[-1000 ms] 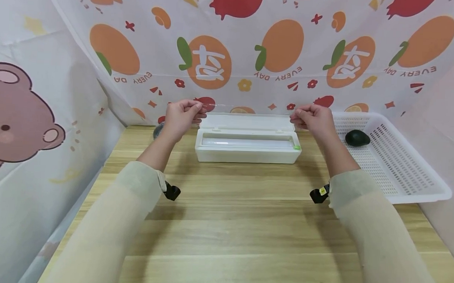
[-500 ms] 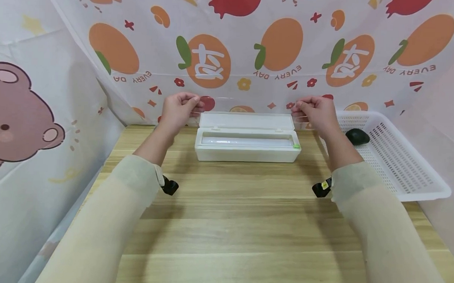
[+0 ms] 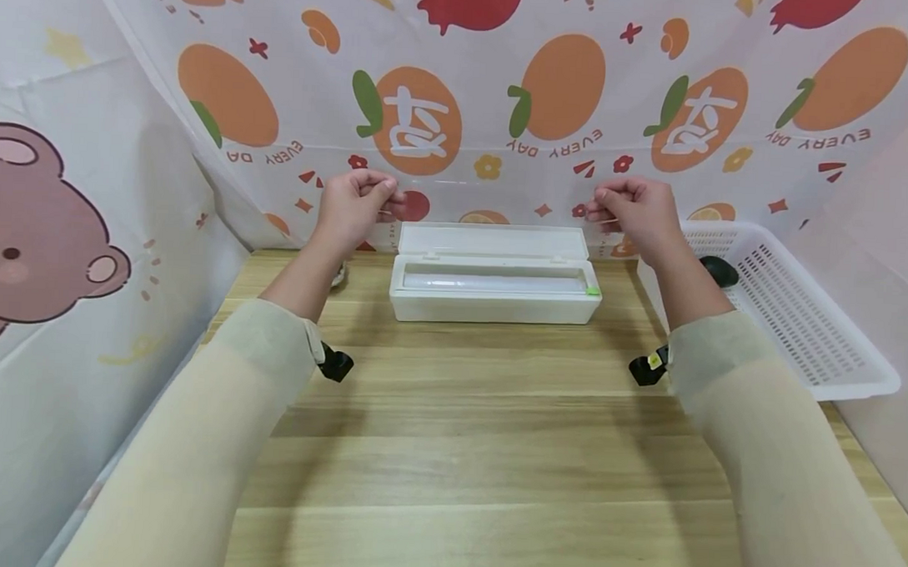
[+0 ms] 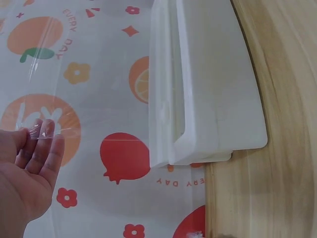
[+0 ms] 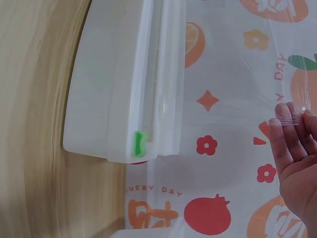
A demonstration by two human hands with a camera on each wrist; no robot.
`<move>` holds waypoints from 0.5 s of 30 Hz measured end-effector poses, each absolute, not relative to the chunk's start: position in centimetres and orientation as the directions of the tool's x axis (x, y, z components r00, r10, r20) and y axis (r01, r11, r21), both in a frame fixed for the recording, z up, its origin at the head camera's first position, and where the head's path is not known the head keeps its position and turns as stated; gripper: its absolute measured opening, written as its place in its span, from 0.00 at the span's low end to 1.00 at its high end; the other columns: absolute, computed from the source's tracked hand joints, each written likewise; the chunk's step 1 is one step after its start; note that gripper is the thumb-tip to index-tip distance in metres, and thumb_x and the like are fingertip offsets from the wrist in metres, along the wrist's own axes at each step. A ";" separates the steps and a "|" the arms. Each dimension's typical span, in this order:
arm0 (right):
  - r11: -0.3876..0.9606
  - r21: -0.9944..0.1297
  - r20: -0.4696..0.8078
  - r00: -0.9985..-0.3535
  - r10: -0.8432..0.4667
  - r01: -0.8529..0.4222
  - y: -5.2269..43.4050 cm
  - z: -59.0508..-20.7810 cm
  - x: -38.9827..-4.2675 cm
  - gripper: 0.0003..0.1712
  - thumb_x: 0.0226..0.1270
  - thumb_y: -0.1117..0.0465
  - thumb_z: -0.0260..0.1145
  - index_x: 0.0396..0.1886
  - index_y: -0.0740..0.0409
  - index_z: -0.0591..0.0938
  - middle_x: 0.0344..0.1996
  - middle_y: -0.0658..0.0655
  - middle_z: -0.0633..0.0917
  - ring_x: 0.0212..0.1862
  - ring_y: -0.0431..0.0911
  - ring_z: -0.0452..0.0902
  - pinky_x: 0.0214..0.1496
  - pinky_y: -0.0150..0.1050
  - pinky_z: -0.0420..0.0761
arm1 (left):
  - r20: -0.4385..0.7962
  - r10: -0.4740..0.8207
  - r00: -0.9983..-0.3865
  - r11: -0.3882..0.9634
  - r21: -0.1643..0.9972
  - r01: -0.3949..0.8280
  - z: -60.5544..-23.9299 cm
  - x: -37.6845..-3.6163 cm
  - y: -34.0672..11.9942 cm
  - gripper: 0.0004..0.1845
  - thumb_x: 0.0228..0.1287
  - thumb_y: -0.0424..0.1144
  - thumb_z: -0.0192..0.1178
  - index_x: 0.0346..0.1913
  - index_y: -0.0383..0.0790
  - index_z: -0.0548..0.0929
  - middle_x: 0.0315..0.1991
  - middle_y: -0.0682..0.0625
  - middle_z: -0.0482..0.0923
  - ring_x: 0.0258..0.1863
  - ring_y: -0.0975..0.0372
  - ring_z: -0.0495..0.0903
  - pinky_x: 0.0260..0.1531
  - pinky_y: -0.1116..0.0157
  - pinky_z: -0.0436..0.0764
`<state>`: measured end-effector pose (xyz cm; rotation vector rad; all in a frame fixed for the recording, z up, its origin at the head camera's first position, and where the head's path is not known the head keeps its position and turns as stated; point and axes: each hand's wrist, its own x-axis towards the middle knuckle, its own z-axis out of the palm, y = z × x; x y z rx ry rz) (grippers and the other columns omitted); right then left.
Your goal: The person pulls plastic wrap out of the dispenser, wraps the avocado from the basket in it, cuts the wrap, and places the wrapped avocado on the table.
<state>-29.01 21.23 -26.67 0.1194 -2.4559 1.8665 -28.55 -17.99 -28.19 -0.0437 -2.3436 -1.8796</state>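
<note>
A white plastic wrap dispenser (image 3: 495, 308) stands on the table with its lid (image 3: 493, 241) tipped back; the roll (image 3: 495, 283) shows inside. Above and behind it, my left hand (image 3: 359, 203) pinches one corner of the clear plastic wrap (image 4: 106, 99) between thumb and fingers. The opposite corner is pinched by my right hand (image 3: 638, 213). Both wrist views show the film running from the fingers back to the dispenser, taut and see-through. A green slider (image 5: 140, 144) sits at the dispenser's right end.
On the right, a white perforated basket (image 3: 859, 383) holds a dark green avocado-like object (image 3: 720, 271), partly behind my right forearm. A small object (image 3: 339, 274) shows beside my left wrist, mostly hidden. A fruit-printed cloth (image 3: 498, 93) hangs close behind the dispenser.
Both hands have risen and spread slightly apart, drawing the film's edge higher above the dispenser. The dispenser and basket stay where they were.
</note>
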 end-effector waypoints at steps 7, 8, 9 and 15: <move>0.218 -0.968 0.113 -0.993 -0.046 -0.120 21.5 -26.2 -29.3 0.11 0.68 0.58 0.65 0.44 0.60 0.84 0.33 0.54 0.89 0.35 0.43 0.88 0.40 0.36 0.86 | 0.140 -0.064 -0.988 0.195 0.973 0.125 -27.2 -28.3 -17.9 0.12 0.68 0.41 0.61 0.47 0.37 0.84 0.36 0.48 0.87 0.39 0.58 0.87 0.42 0.65 0.85; 0.213 -0.969 0.114 -0.992 -0.049 -0.122 21.5 -26.1 -29.3 0.10 0.68 0.59 0.65 0.43 0.60 0.83 0.32 0.54 0.89 0.35 0.42 0.88 0.40 0.37 0.86 | 0.141 -0.066 -0.988 0.189 0.974 0.127 -27.1 -28.3 -17.8 0.12 0.68 0.41 0.62 0.48 0.36 0.84 0.36 0.48 0.87 0.39 0.58 0.87 0.42 0.65 0.85; 0.209 -0.970 0.115 -0.992 -0.049 -0.123 21.5 -25.9 -29.2 0.10 0.68 0.59 0.65 0.42 0.60 0.83 0.32 0.54 0.89 0.35 0.43 0.88 0.40 0.36 0.86 | 0.144 -0.067 -0.987 0.188 0.974 0.129 -27.0 -28.2 -17.8 0.13 0.68 0.41 0.62 0.48 0.35 0.83 0.36 0.48 0.87 0.38 0.58 0.88 0.42 0.65 0.85; 0.206 -0.972 0.112 -0.993 -0.029 -0.115 21.6 -25.5 -29.5 0.13 0.65 0.55 0.68 0.43 0.59 0.84 0.32 0.53 0.89 0.37 0.46 0.88 0.39 0.35 0.86 | 0.150 -0.075 -0.986 0.204 0.970 0.132 -26.1 -28.1 -17.8 0.14 0.68 0.41 0.62 0.50 0.35 0.84 0.38 0.47 0.87 0.39 0.58 0.87 0.43 0.65 0.85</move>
